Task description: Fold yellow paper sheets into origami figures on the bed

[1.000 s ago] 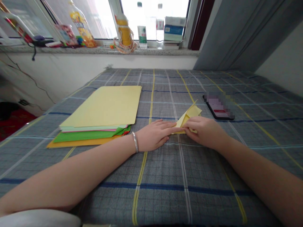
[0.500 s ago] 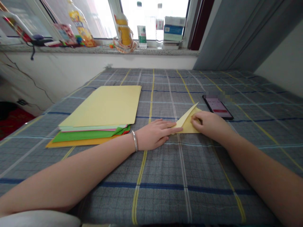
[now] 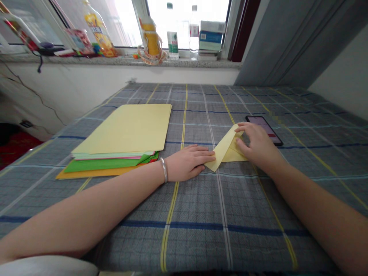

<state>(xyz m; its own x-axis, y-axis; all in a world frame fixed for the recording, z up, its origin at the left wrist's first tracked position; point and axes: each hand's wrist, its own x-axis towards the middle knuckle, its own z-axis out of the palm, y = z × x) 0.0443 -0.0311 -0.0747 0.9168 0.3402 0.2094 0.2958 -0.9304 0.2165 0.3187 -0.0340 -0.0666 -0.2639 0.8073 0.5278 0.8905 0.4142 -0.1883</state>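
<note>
A folded sheet of yellow paper (image 3: 223, 148) lies on the checked cloth, with a long flap raised at a slant across its left part. My left hand (image 3: 189, 162) rests flat, fingers stretched out, its fingertips on the paper's left edge. At the other side, my right hand (image 3: 258, 145) is curled round the upper end of the flap. Its fingertips touch the flap's top and its thumb sits lower, against the inner side. A stack of coloured paper (image 3: 129, 128), yellow on top with green and orange beneath, lies to the left, beyond my left wrist.
A phone (image 3: 270, 130) lies just behind my right hand. The grey checked cloth (image 3: 195, 207) covers the whole surface. Along the far windowsill (image 3: 181, 63) stand bottles, a yellow cup (image 3: 151, 40) and boxes (image 3: 211, 36).
My right hand has moved up from the paper's middle to the flap's upper end, its fingers spreading from a pinch. The flap has swung, its lower corner now pointing toward me. My left fingertips drew back slightly.
</note>
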